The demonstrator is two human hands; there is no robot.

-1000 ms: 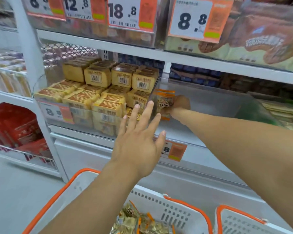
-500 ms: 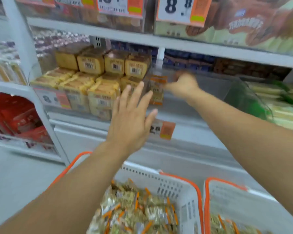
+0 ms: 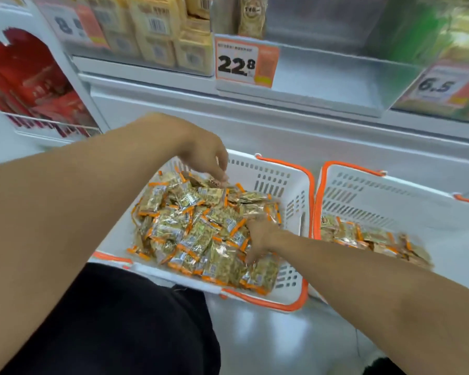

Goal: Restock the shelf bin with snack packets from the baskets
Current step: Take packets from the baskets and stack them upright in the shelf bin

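Both hands reach into the near basket [image 3: 295, 190], the left hand [image 3: 206, 155] pinching and the right hand [image 3: 260, 236] spread on glossy gold, orange-edged snack packets [image 3: 198, 228].

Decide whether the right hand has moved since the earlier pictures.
Yes. The right hand has come down out of the shelf bin, away from its 22.8 price tag, into the packets in the left basket.

Both hands' fingers [image 3: 251, 251] reach into the packets [image 3: 198, 228] filling the near basket [image 3: 287, 185].

Two baskets [image 3: 271, 182] (white, orange-rimmed), two hands [image 3: 206, 155], three price tags [image 3: 245, 62].
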